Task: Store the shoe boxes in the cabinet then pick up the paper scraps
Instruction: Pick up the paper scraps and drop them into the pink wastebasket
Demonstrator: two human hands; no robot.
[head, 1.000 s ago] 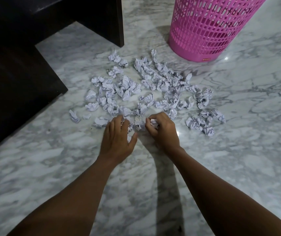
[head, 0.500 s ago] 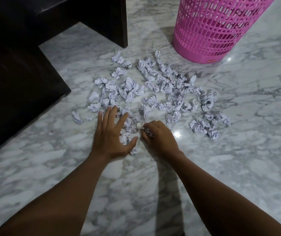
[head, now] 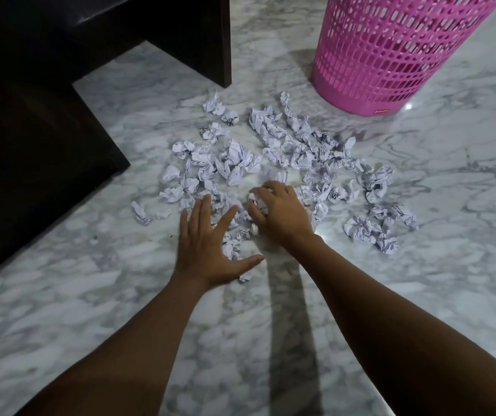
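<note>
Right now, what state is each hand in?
Left hand: open, fingers spread over the paper scraps.
Right hand: closed, gripping paper scraps.

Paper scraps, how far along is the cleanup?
No shoe boxes in view, so that part may be done. The right hand grips a few scraps; the left hand lies spread over others. Nearly all the rest lie on the floor near the basket.

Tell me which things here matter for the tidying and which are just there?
Part of the job: crumpled paper scraps; left hand spread over them; right hand gripping some; pink lattice basket, probably their bin.
Just there: dark wooden furniture; marble floor.
</note>
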